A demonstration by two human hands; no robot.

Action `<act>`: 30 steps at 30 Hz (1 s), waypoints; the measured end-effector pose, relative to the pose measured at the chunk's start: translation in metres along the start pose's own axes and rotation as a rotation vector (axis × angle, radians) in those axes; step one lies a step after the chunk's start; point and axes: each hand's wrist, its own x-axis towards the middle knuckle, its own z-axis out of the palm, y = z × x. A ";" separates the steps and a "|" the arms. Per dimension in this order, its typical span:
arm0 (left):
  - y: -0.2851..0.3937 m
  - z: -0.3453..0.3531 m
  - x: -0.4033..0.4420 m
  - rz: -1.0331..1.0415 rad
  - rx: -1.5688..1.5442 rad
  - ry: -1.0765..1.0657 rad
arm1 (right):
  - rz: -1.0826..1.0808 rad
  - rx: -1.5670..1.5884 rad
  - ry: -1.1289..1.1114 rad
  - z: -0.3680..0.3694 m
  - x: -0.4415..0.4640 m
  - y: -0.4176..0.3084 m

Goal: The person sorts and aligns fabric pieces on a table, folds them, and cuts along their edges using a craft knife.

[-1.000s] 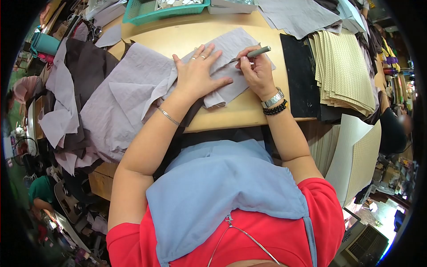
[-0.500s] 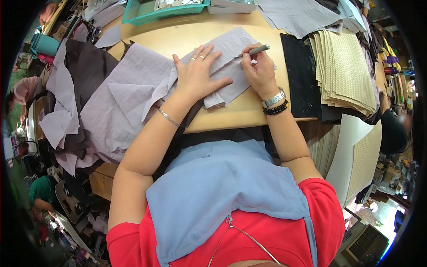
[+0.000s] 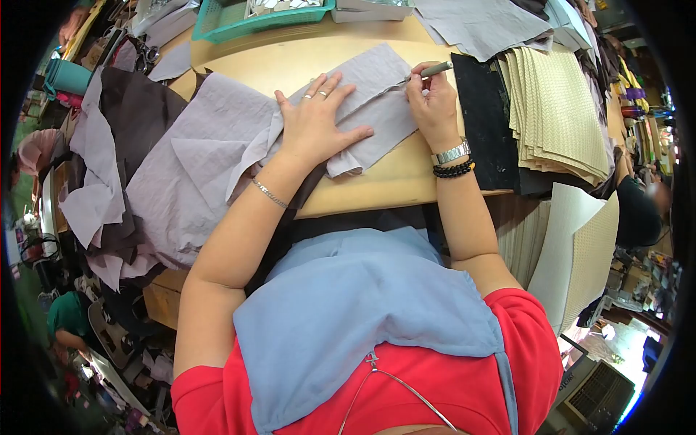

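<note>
My left hand lies flat on the grey fabric, its fingers spread and two rings showing. To its right, my right hand is closed round a grey-green pen, whose tip end is at the right part of the fabric, near a fold line. The fabric is spread across the wooden table and hangs over its left front side in loose folds. Dark cloth shows beneath it by my left wrist.
A teal basket with small white pieces stands at the back. Right of the fabric are a black sheet and stacked cream textured sheets. Dark cloth and scissors are at the left. Co-workers are at both sides.
My right hand has moved a little to the right with the pen, towards the fabric's right edge. My left hand stays pressed on the fabric; the whole view has shifted slightly.
</note>
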 end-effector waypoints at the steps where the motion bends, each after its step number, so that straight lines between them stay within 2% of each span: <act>1: 0.000 0.000 0.000 0.000 0.000 -0.001 | 0.003 -0.019 0.003 -0.001 0.001 0.001; 4: 0.000 0.000 0.000 0.016 0.014 0.003 | 0.000 -0.009 -0.017 -0.004 0.002 0.001; 7: -0.004 0.006 -0.001 0.088 0.018 0.063 | 0.045 0.192 0.018 -0.002 -0.001 0.003; 10: -0.006 0.009 0.001 0.188 0.024 0.055 | -0.005 0.349 0.007 0.000 -0.003 0.008; 13: -0.006 0.007 0.001 0.176 0.037 0.001 | -0.025 0.343 -0.042 0.002 -0.007 0.003; 22: -0.004 0.006 0.000 0.162 0.059 -0.008 | -0.030 0.181 -0.085 0.002 -0.007 -0.005; 30: -0.001 0.003 0.000 0.148 0.064 -0.016 | -0.164 -0.201 -0.060 -0.001 0.004 -0.029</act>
